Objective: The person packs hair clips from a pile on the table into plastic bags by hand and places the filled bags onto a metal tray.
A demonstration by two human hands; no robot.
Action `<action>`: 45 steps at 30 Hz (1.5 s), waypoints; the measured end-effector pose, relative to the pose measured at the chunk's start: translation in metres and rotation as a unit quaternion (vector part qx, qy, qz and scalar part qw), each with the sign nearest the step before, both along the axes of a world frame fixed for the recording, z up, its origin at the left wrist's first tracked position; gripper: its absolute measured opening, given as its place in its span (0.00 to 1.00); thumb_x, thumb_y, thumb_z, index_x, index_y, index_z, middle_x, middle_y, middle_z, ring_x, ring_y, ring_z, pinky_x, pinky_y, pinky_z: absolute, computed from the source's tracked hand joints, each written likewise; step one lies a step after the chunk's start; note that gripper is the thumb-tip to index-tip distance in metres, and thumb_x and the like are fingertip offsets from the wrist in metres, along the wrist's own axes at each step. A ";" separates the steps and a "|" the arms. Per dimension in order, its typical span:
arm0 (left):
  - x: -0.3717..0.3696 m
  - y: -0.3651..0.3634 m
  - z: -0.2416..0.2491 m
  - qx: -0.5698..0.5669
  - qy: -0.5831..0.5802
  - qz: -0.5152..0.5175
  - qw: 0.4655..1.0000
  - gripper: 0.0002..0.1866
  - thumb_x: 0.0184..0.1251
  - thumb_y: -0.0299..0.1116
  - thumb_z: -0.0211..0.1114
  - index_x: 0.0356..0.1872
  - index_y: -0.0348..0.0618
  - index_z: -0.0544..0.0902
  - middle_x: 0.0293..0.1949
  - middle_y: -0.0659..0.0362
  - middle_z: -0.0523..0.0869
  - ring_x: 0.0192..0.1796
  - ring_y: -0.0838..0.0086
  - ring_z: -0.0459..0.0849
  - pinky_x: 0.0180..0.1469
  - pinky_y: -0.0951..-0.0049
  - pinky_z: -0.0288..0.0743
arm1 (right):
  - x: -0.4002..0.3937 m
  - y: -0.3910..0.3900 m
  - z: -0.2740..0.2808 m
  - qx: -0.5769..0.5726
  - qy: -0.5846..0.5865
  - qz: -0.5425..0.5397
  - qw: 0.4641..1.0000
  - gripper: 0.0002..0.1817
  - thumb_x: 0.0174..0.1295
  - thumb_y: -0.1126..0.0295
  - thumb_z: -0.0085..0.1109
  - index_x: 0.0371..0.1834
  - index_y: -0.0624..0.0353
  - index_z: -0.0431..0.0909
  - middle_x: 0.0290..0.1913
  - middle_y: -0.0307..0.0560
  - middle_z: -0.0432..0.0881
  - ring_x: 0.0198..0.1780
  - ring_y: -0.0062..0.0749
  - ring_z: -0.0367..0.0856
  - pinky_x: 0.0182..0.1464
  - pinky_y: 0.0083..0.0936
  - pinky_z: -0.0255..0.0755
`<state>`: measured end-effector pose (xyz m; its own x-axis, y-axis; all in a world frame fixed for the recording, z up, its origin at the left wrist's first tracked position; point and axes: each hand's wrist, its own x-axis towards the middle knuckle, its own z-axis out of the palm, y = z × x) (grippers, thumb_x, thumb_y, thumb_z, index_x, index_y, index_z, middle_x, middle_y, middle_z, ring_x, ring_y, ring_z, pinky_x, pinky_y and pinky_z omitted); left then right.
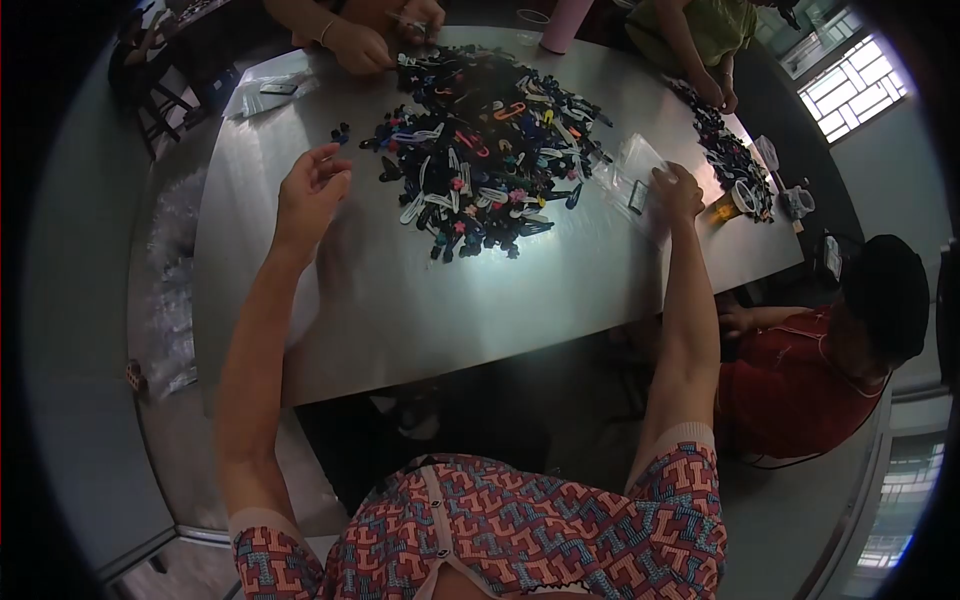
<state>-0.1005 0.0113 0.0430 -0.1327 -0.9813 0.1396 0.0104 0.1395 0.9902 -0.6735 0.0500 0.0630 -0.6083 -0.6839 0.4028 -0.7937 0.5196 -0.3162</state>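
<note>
A large heap of mixed hair clips (480,150), black, white, blue and red, lies on the metal table (440,320). Left of the heap, my left hand (315,195) hovers over the table with its fingers curled and apart, nothing visible between them. A few dark clips (341,133) lie just beyond its fingertips. At the heap's right side my right hand (679,190) pinches the edge of a clear plastic bag (640,165). A dark rectangular outline shows on the bag, beside the fingers.
More clear bags (268,93) lie at the table's far left. Across the table are a co-worker's hands (362,48) and a pink bottle (567,25). Another clip pile (727,150), a cup (740,197) and a second co-worker's hands (712,92) are right. A person in red (800,385) sits nearby.
</note>
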 end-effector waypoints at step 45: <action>-0.035 0.060 0.011 0.041 0.116 -0.183 0.975 0.09 0.68 0.29 0.68 0.44 0.36 0.86 0.36 0.60 0.88 0.39 0.81 0.85 0.47 0.79 0.77 | 0.168 0.054 0.045 -0.015 -0.004 0.179 0.984 0.20 0.67 0.51 0.58 0.43 0.56 0.85 0.42 0.51 0.87 0.42 0.47 0.86 0.46 0.37 0.78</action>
<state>-0.1360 0.0716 0.0541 -0.4506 -0.8833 0.1294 0.2687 0.0041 0.9632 -0.5054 0.1035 0.1081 -0.3335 -0.8428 0.4225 -0.9214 0.1965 -0.3353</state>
